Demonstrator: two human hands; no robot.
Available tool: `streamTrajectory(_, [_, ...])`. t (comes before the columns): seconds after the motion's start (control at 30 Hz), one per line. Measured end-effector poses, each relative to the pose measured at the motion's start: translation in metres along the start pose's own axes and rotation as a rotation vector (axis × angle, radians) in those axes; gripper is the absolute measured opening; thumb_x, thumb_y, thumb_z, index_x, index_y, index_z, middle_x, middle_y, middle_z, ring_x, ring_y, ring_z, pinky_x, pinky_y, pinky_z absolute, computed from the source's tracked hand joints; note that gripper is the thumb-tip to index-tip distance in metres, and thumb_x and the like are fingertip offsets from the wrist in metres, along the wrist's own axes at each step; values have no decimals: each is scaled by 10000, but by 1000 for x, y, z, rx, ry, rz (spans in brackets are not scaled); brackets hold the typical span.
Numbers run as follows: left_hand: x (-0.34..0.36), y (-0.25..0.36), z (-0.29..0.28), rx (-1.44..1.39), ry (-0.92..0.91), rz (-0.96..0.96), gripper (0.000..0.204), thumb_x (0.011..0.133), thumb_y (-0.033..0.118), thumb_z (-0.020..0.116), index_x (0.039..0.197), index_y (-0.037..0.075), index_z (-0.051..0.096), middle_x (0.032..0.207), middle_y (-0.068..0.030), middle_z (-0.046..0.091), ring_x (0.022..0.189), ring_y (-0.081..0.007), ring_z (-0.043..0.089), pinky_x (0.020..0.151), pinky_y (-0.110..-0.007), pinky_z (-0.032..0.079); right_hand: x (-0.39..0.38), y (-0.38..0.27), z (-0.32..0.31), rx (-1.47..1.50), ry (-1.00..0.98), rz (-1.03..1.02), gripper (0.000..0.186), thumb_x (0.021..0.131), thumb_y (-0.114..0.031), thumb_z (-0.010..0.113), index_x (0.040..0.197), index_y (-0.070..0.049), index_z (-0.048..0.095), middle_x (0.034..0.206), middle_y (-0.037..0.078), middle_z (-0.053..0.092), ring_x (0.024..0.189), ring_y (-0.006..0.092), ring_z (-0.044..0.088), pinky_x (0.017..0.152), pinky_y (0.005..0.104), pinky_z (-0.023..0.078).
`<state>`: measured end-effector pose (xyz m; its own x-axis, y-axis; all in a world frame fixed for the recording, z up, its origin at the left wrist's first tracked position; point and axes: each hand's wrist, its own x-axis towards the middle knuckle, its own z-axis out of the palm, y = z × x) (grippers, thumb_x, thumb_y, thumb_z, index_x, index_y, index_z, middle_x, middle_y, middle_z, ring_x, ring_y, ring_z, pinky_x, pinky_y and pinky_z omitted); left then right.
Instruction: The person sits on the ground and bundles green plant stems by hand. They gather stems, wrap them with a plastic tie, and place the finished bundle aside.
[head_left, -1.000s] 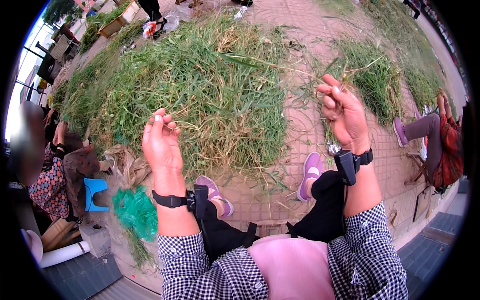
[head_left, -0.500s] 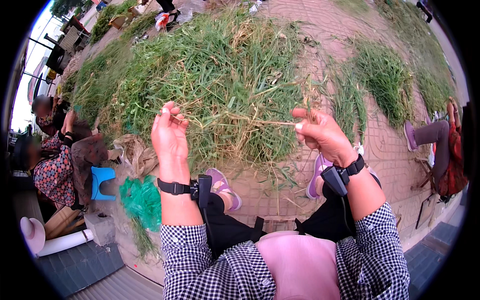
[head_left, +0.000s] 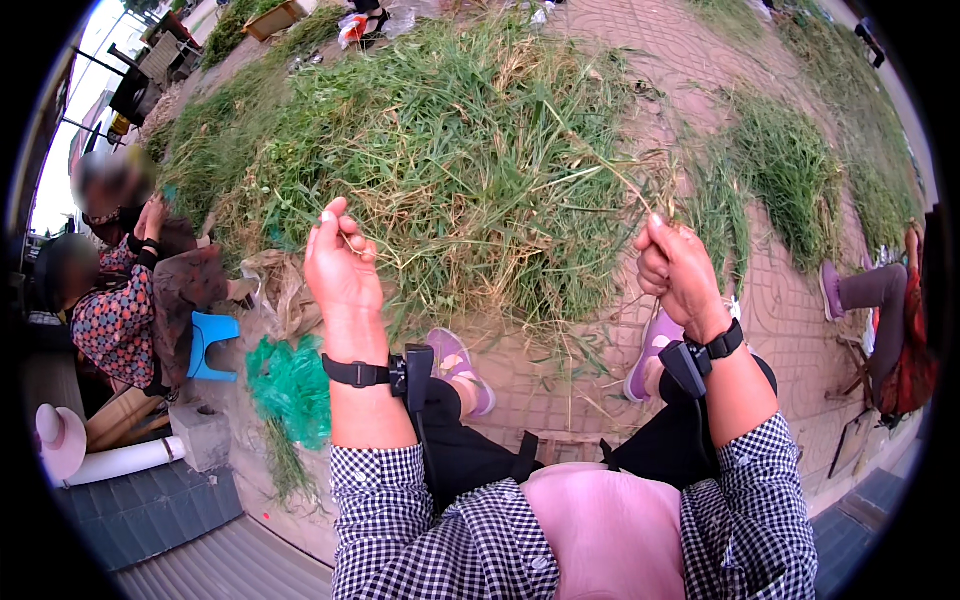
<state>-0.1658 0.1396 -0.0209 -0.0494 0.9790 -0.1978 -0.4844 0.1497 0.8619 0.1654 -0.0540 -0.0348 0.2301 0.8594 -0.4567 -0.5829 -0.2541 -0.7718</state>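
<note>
In front of me spreads a big heap of cut grass (head_left: 450,180), green blades mixed with dry yellow stalks. My right hand (head_left: 684,272), at the heap's right edge, is closed in a pinch on a few grass stalks (head_left: 625,182); one long pale stalk slants up and left from its fingertips. My left hand (head_left: 343,268) is over the near left part of the heap, palm up, its fingers curled in. Thin stems lie close by those fingers, and whether any is gripped cannot be made out. Each wrist has a black strapped device.
Beside my left forearm lies green plastic netting or bag (head_left: 290,385), with a blue stool (head_left: 212,345) and a tan sack (head_left: 278,290) near it. Two people sit at the left, another at the far right (head_left: 905,340). More grass piles (head_left: 785,170) lie on the pink paving. My purple shoes flank the heap's front.
My right hand has moved right, away from the left hand, and closed tighter. The stalk stretched between the hands has gone; one now slants up from the right hand. The left hand stays nearly in place.
</note>
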Motion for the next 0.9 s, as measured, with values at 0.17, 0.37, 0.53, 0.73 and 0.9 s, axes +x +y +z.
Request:
streamTrajectory(0.17, [-7,-8,10,-77,-66,-68,226,1008,209,523,1126,30,593,775,3,575,610,-87,508,526,-251,430,0,-3,9,241,-82,-64,289,1035,-301,479,902,-53,547,574,-29,391,467,69,293,439,242,241])
streamTrajectory(0.37, [-35,-23,43,-239,-299,-247,231,1023,234,497,1148,59,584,800,12,587,658,-102,537,584,-269,466,-1,29,42,130,-206,136,278,1023,-247,490,1068,18,560,842,128,668,524,100,486,440,237,348])
streamTrajectory(0.53, [-68,-53,77,-274,-389,-465,224,1027,218,485,1134,50,586,797,7,584,660,-103,534,574,-265,467,-1,50,61,136,-159,305,352,1035,-234,449,1229,55,502,1081,206,677,854,169,687,601,275,546])
streamTrajectory(0.73, [-99,-75,89,-104,-455,-525,232,1020,213,500,1118,24,591,811,-1,584,677,-94,548,598,-258,465,8,54,47,306,-137,141,299,1024,-198,463,1249,-8,518,869,56,648,770,115,614,691,292,515])
streamTrajectory(0.9, [-104,-89,90,264,-412,-403,224,1011,212,524,1133,45,609,959,-9,634,720,-79,567,598,-244,487,0,44,57,51,-50,188,137,993,-147,501,1069,-51,564,855,30,614,718,118,601,646,289,527])
